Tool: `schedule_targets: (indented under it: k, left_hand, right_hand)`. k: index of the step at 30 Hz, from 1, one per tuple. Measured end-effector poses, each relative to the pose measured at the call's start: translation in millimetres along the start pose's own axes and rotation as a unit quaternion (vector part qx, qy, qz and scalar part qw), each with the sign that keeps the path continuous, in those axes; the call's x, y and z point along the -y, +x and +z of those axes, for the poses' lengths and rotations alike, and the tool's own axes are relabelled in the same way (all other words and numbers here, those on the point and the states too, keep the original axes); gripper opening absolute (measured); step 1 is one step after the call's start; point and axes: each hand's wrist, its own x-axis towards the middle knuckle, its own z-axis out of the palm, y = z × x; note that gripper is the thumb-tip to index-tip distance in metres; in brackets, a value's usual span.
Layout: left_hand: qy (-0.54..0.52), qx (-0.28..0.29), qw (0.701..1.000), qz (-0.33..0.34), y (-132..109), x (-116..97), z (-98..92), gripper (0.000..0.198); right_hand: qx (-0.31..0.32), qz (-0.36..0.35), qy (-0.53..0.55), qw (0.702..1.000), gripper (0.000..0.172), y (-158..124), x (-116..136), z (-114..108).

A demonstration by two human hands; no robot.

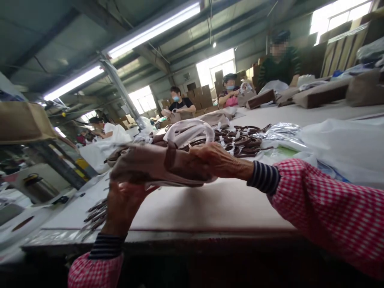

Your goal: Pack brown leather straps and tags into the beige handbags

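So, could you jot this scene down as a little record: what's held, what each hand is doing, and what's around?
Held item: brown bag, blurred, lifted above the table
Left hand: at the bag's lower left, fingers partly hidden
Right hand: gripping the bag's right end
Sleeves: red-and-white checked, with striped cuffs
On the table: brown straps, whitish plastic
Other people: including a person in black

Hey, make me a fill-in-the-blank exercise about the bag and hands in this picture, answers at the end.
1. The left hand and right hand hold the brown bag ____ the table.
2. The white loop is closer to the ____ hand.
3. Both cuffs are patterned with dark and light ____.

Missing words: above; right; stripes.
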Motion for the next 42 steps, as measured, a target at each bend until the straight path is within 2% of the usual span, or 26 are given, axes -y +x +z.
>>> schedule_targets:
  k: [2, 4, 5, 7, 9, 11, 13, 15, 17, 20, 23, 26, 28, 29, 31, 33, 36, 38, 39, 42]
  left_hand:
    - [-0.108, -0.012, 0.994, -0.025, 2, -7, -9.1, 0.075]
    - [-0.169, -0.034, 0.983, -0.068, 6, -10, -8.5, 0.061]
    - [-0.166, -0.047, 0.981, -0.088, 8, -10, -4.7, 0.060]
    - [-0.105, -0.075, 0.986, -0.105, 10, -7, 8.2, 0.075]
    - [-0.023, -0.087, 0.992, -0.084, 6, -2, 26.2, 0.090]
    - [0.085, -0.045, 0.995, -0.022, -4, 0, 47.2, 0.086]
    - [0.158, 0.046, 0.985, 0.050, -19, -1, 69.2, 0.071]
    - [0.176, 0.139, 0.970, 0.090, -32, -3, 88.8, 0.053]
    - [0.188, 0.203, 0.955, 0.105, -40, -3, 102.6, 0.035]
    - [0.277, 0.246, 0.923, 0.106, -40, 2, 108.5, 0.030]
    - [0.385, 0.281, 0.871, 0.121, -30, 6, 99.9, 0.026]
    - [0.469, 0.326, 0.809, 0.139, -17, 4, 83.7, 0.025]
    - [0.503, 0.336, 0.786, 0.131, -9, 2, 73.9, 0.028]
    - [0.506, 0.336, 0.783, 0.133, -6, 2, 70.9, 0.029]
    - [0.485, 0.332, 0.792, 0.165, -4, 3, 71.3, 0.033]
    - [0.436, 0.340, 0.808, 0.203, -7, 6, 79.9, 0.043]
    - [0.337, 0.355, 0.854, 0.176, -17, 15, 98.6, 0.047]
    - [0.276, 0.338, 0.889, 0.137, -23, 24, 107.0, 0.036]
    - [0.254, 0.322, 0.904, 0.124, -25, 28, 109.1, 0.032]
    - [0.212, 0.295, 0.926, 0.106, -29, 39, 109.6, 0.028]
  right_hand:
    - [-0.014, 0.063, 0.108, 0.992, 0.032, 6, 12, -5]
    - [-0.002, 0.123, 0.228, 0.966, 0.036, 6, 20, -2]
    - [0.008, 0.157, 0.280, 0.947, 0.036, 3, 23, 3]
    - [0.022, 0.226, 0.353, 0.908, 0.035, -5, 23, 15]
    - [0.008, 0.289, 0.393, 0.873, 0.033, -16, 19, 30]
    - [-0.013, 0.347, 0.412, 0.842, 0.030, -28, 10, 42]
    - [-0.016, 0.389, 0.420, 0.820, 0.030, -40, 0, 52]
    - [-0.011, 0.410, 0.417, 0.811, 0.033, -51, -9, 59]
    - [-0.012, 0.420, 0.410, 0.810, 0.035, -60, -15, 63]
    - [-0.007, 0.434, 0.399, 0.808, 0.037, -71, -21, 66]
    - [0.014, 0.424, 0.378, 0.823, 0.037, -81, -24, 68]
    - [0.024, 0.405, 0.355, 0.842, 0.036, -89, -30, 72]
    - [0.031, 0.394, 0.332, 0.857, 0.034, -93, -34, 76]
    - [0.036, 0.388, 0.311, 0.867, 0.034, -94, -36, 76]
    - [0.058, 0.370, 0.251, 0.893, 0.039, -94, -36, 73]
    - [0.088, 0.340, 0.177, 0.919, 0.042, -96, -33, 60]
    - [0.108, 0.300, 0.072, 0.945, 0.031, -108, -25, 26]
    - [0.139, 0.273, 0.051, 0.950, 0.023, -123, -21, 2]
    - [0.168, 0.258, 0.061, 0.950, 0.024, -131, -20, -9]
    - [0.237, 0.226, 0.086, 0.941, 0.031, -151, -15, -22]
